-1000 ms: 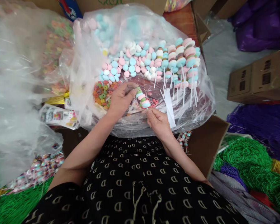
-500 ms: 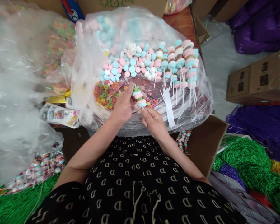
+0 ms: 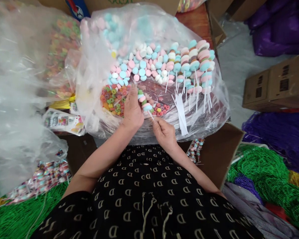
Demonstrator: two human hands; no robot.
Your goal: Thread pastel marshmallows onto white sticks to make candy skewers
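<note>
Low on the white stick, my right hand (image 3: 165,132) pinches a candy skewer (image 3: 146,105) threaded with green rings and pink, white and blue discs. My left hand (image 3: 134,109) is closed around the candy-covered upper part, thumb on the near side and some fingers showing behind it. The skewer tilts, its stick end toward me. Beside the left hand lies a heap of sugared gummy rings (image 3: 113,99), and a few red rings (image 3: 161,109) are scattered to the right. Pastel marshmallow discs (image 3: 139,63) are piled just beyond the hands.
Finished-looking candy skewers (image 3: 194,66) lie at the right of a clear plastic sheet (image 3: 209,124). Near them is a bundle of white sticks (image 3: 181,116). A bag of gummy rings (image 3: 64,43) stands at left; cartons (image 3: 276,83) and green strands (image 3: 261,169) lie at right.
My left hand has turned more upright, its fingers now reaching behind the skewer. The skewer has shifted slightly left, and more of its white stick shows above my right hand.
</note>
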